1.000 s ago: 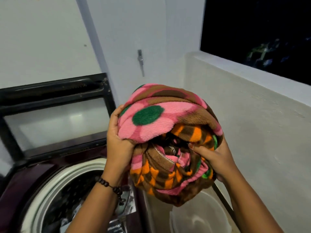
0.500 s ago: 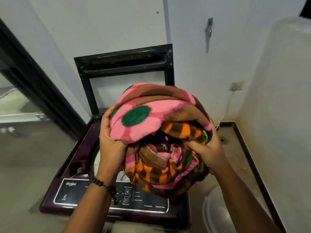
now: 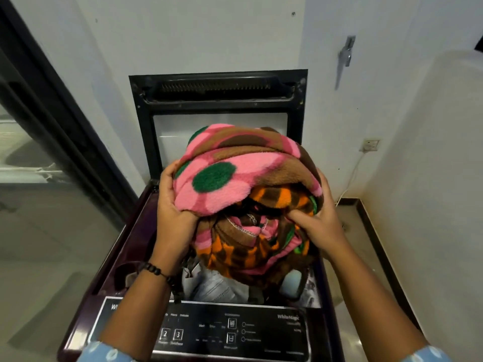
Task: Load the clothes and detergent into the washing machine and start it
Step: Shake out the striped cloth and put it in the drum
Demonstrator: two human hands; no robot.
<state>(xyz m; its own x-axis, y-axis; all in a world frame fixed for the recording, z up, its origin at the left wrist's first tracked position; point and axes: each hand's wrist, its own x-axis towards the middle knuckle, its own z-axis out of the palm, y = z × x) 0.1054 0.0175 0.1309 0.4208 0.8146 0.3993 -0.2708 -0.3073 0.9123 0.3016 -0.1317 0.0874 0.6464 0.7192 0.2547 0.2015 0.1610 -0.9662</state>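
Blanket (image 3: 243, 184), bundled pink, brown and orange fleece, gripped by both hands (image 3: 175, 212) (image 3: 321, 226)

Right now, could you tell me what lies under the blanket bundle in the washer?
Under the blanket, pale crumpled clothes show in the washing machine opening. The bundle covers the rest of the drum.

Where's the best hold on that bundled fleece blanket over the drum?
Grip the blanket by its two flanks, coming in from either side, as the left hand and right hand do. It is a fat rolled bundle with loose folds in front, so opposing side grips probably keep it together.
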